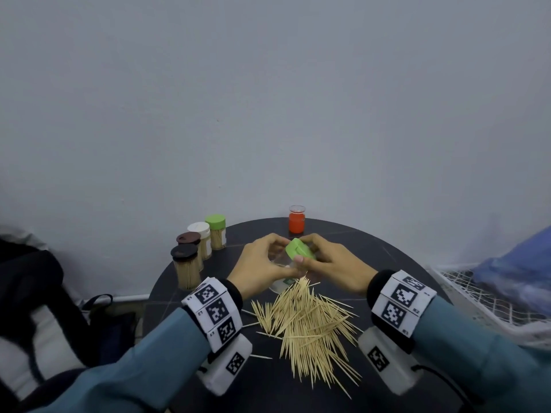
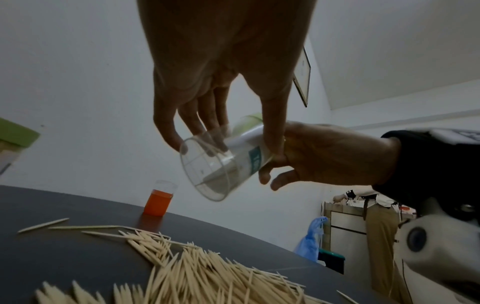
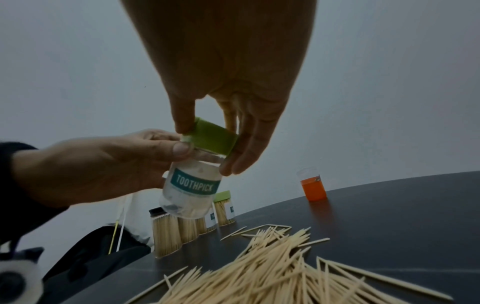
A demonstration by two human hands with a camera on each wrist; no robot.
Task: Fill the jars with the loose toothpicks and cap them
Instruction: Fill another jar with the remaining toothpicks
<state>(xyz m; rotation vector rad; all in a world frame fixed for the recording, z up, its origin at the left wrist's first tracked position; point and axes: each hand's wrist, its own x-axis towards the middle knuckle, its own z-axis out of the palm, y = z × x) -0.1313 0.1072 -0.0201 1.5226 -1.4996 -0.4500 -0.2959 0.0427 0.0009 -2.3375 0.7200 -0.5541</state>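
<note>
Hands meet above table, mid-air over loose toothpicks. L hand wraps clear empty jar, tilted, w/ fingers curled round body. R hand pinches green cap on jar's mouth. Four filled capped jars at rear left; orange jar uncapped at back.

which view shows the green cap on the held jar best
The right wrist view: the green cap shows whole, pinched by the right hand atop the clear jar held by the left hand. The head view shows the cap's top between both hands. The left wrist view shows only a green sliver behind the fingers.
</note>
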